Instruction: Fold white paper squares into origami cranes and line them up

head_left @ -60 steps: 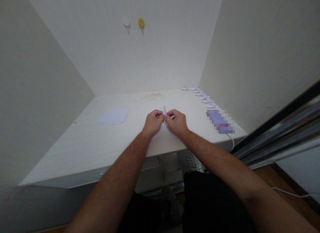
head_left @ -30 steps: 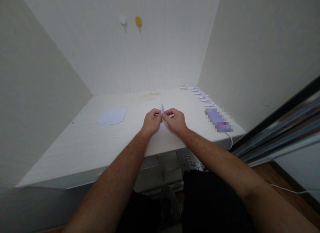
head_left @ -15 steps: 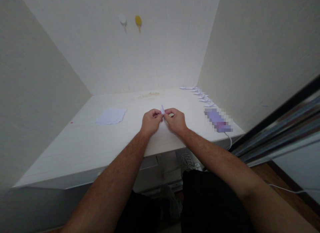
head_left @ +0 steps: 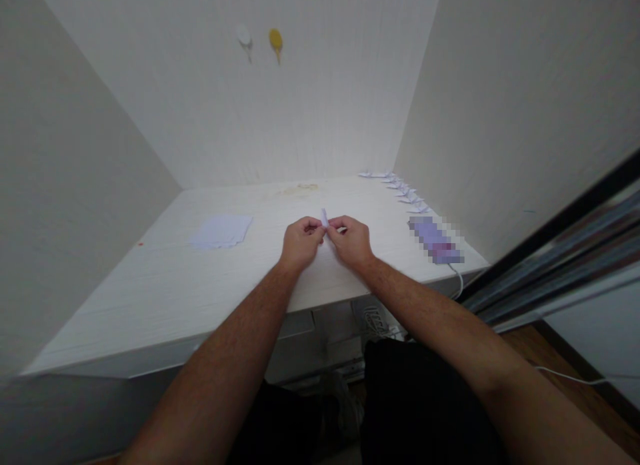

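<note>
My left hand [head_left: 300, 242] and my right hand [head_left: 352, 239] meet over the middle of the white desk [head_left: 165, 298], knuckles up and fingers curled. Between their fingertips both pinch a small folded piece of pale lilac paper [head_left: 325, 217], whose tip sticks up above the fingers. Most of the paper is hidden inside the pinch. Both forearms reach in from the lower edge over the desk's front edge.
A small stack of pale paper sheets [head_left: 221, 230] lies left of my hands. A row of several folded paper figures [head_left: 400, 187] lines the right wall. A blurred flat device [head_left: 437, 240] with a white cable [head_left: 457, 280] lies at the right. Two hooks [head_left: 260, 37] hang on the back wall.
My hands have stayed together on the folded paper with only small finger shifts. The camera has tipped slightly, so the scene sits a little lower and left.
</note>
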A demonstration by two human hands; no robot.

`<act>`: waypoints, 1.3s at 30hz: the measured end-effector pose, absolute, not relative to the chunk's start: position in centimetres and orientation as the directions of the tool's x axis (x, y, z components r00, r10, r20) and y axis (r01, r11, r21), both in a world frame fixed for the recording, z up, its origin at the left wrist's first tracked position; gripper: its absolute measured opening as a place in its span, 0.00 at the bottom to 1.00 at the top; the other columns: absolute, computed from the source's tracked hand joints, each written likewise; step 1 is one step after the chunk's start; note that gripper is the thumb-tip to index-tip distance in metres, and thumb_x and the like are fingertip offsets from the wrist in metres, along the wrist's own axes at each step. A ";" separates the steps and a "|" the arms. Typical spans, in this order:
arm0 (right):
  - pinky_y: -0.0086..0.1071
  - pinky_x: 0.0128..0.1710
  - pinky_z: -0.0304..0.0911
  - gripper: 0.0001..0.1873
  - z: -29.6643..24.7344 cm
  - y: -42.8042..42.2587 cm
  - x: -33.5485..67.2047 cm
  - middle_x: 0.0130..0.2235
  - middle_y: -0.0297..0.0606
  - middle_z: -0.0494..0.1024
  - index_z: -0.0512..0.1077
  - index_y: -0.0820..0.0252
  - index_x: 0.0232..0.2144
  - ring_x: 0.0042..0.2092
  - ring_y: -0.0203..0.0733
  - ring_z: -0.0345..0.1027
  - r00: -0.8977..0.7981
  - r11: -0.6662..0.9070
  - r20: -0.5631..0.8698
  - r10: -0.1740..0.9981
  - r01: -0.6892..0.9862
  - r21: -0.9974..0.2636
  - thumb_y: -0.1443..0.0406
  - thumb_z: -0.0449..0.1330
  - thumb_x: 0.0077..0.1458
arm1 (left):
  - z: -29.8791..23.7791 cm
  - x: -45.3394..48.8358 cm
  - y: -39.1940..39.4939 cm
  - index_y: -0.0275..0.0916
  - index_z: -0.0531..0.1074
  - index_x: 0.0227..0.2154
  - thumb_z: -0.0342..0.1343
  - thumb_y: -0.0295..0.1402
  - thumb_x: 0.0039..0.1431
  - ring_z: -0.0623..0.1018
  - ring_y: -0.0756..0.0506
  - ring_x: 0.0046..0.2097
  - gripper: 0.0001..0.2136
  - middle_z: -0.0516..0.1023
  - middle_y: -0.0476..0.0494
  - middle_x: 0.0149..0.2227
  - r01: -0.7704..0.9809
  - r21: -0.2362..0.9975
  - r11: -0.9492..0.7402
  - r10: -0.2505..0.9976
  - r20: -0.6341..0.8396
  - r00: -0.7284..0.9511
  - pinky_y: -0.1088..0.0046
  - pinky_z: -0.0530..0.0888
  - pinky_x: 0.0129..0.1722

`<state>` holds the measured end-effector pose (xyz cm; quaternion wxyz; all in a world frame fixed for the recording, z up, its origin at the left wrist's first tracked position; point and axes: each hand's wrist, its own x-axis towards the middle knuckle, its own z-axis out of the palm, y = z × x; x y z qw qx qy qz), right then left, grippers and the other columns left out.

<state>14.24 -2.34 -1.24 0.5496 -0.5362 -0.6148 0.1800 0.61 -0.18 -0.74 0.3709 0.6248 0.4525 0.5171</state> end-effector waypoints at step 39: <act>0.32 0.32 0.68 0.13 -1.3 -1.1 14.1 0.25 0.27 0.73 0.66 0.55 0.31 0.27 0.36 0.69 0.271 0.232 0.243 0.931 0.070 -0.970 0.64 0.64 0.40 | -0.4 0.4 -0.4 0.38 0.72 0.20 0.58 0.33 0.48 0.64 0.52 0.20 0.06 0.68 0.53 0.16 0.217 0.942 -0.257 0.966 0.247 0.070 0.74 0.61 0.23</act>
